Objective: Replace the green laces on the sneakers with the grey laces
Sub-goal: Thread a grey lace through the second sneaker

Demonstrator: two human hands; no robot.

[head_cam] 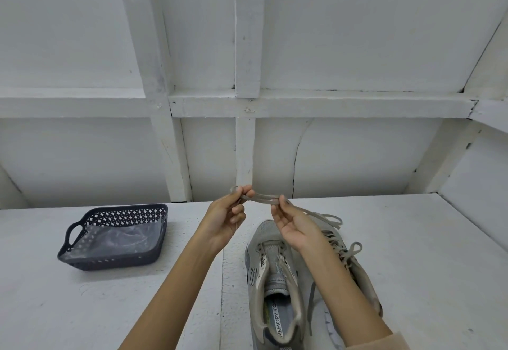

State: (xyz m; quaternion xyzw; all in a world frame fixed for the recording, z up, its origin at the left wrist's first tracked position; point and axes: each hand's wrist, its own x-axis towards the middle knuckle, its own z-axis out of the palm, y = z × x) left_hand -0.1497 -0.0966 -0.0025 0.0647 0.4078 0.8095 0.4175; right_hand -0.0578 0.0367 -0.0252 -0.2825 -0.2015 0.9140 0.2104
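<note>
A dark basket (126,213) holding clear plastic sits on the left of the white table (439,267), set back near the wall edge with bare surface in front of it. The left hand (225,220) pinches a grey lace (261,198), and the right hand (291,226) pinches the same lace close by, both raised over an unlaced sneaker (270,275). A laced sneaker (354,264) lies just beside it, with open tabletop beyond to the right.

Bare left forearm (176,281), bare right forearm (339,281) with beige sleeve (384,342) edge near the elbow.
</note>
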